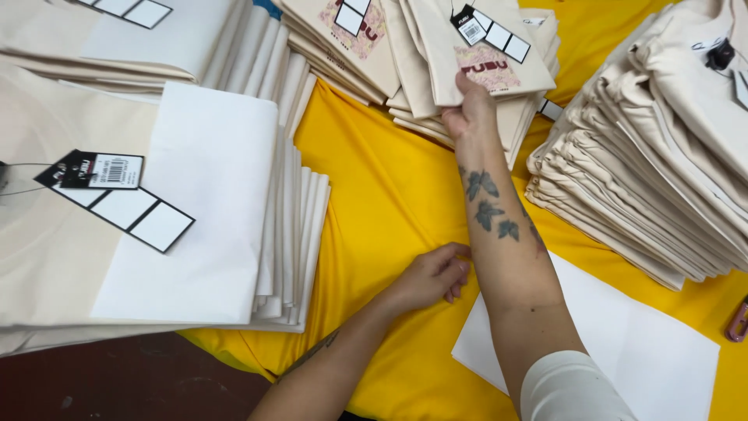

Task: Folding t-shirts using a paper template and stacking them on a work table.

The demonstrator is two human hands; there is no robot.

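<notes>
Cream folded shirt [467, 58] tops the pile at upper centre; right hand [466, 109] pinches its near edge, fingers closed on the fabric, likely to lift it. Left hand [428, 277] rests loosely curled, empty, on yellow cloth [389, 187] over the bench, beside white paper sheet [623, 343].

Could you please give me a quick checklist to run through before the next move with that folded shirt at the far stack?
1. Right hand has a grip on the top folded shirt of the far stack: ok, fingers on its near edge.
2. Hang tag lies on that shirt, clear of the fingers: ok.
3. Left hand rests free on the yellow cloth, holding nothing: ok.
4. White paper sheet lies flat by the right forearm: ok.
5. Only one shirt is pinched: cannot tell.
</notes>
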